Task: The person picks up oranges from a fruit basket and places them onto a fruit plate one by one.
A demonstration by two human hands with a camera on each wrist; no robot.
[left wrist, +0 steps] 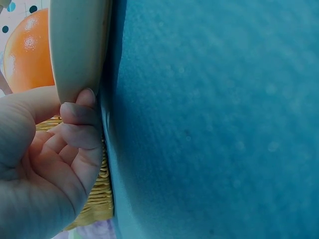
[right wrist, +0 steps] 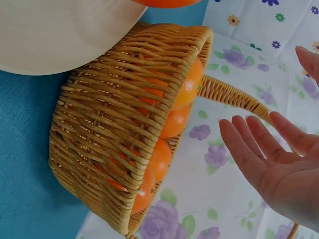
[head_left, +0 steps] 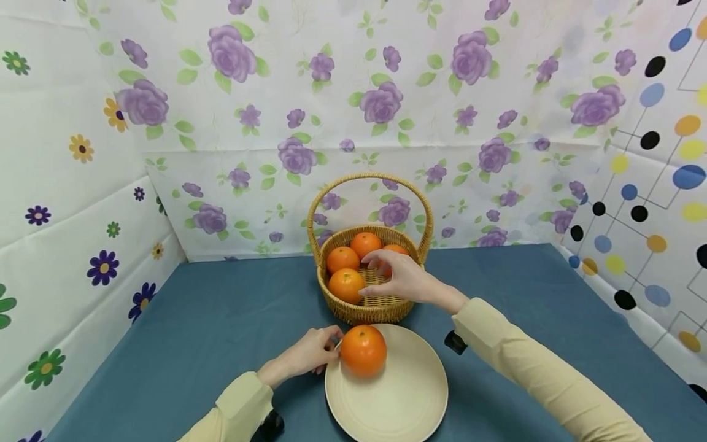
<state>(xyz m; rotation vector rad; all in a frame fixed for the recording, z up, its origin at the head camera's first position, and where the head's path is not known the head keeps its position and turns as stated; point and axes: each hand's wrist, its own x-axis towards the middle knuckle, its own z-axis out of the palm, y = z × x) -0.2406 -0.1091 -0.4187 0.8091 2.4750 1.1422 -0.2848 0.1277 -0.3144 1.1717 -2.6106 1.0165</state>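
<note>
A round cream plate [head_left: 405,390] lies on the table, with one orange [head_left: 363,351] on its far left part. My left hand [head_left: 310,352] pinches the plate's rim between thumb and fingers, seen close up in the left wrist view, where the fingertips [left wrist: 85,97] curl at the edge. Behind the plate stands a woven wicker basket [head_left: 371,314] holding several oranges [head_left: 346,285]. Over the basket's right side hovers my right hand [head_left: 405,279], its fingers spread and relaxed. In the right wrist view, nothing lies between that hand's thumb and fingers.
The basket's tall handle [head_left: 370,176] arches above the oranges. Blue-green cloth [head_left: 248,307] covers the table. Flower-patterned sheets [head_left: 298,123] close off the back and left, and a dotted sheet [head_left: 657,245] stands at the right.
</note>
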